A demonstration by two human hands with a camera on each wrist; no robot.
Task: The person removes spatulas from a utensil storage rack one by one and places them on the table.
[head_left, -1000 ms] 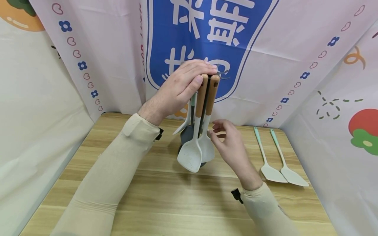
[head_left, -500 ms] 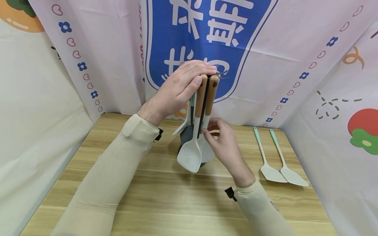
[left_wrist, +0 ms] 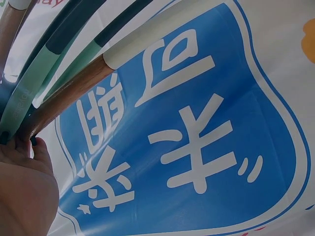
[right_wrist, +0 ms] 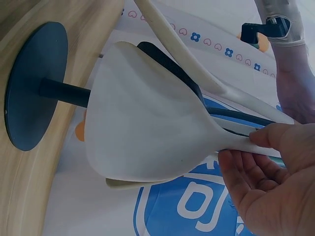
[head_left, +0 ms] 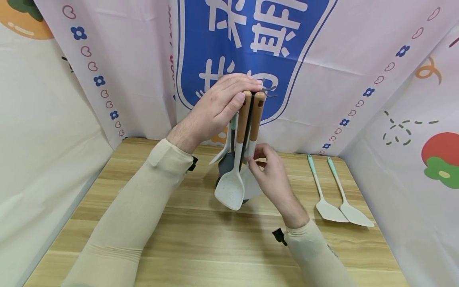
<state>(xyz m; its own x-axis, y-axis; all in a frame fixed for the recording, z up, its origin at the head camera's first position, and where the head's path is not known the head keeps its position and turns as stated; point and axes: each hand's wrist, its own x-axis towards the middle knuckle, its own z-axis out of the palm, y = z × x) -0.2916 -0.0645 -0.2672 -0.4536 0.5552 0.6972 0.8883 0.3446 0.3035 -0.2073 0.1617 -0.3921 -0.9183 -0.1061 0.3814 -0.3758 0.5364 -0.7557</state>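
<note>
Several kitchen utensils hang upright on a dark rotating-style stand, whose round base point(right_wrist: 37, 86) stands on the table. My left hand point(head_left: 218, 97) rests over the stand's top, fingers extended, thumb by the wooden handle point(head_left: 244, 115) of a white turner point(head_left: 230, 189). Beside it hangs a second white turner point(right_wrist: 147, 118) with a wooden handle point(head_left: 257, 119). My right hand point(head_left: 272, 173) pinches that second turner's white neck between thumb and fingers. In the left wrist view, green handles point(left_wrist: 29, 88) and a wooden handle point(left_wrist: 74, 93) meet near the left hand.
Two white turners with mint handles lie side by side on the table's right, one left point(head_left: 330, 209) and one right point(head_left: 355, 213). A printed cloth point(head_left: 143, 59) hangs behind the wooden table point(head_left: 215, 247). A dark utensil point(head_left: 226, 163) hangs behind the front turners.
My right hand has moved left and inward and now pinches the second turner's neck, where its fingers were apart before. The left hand stays on the stand's top.
</note>
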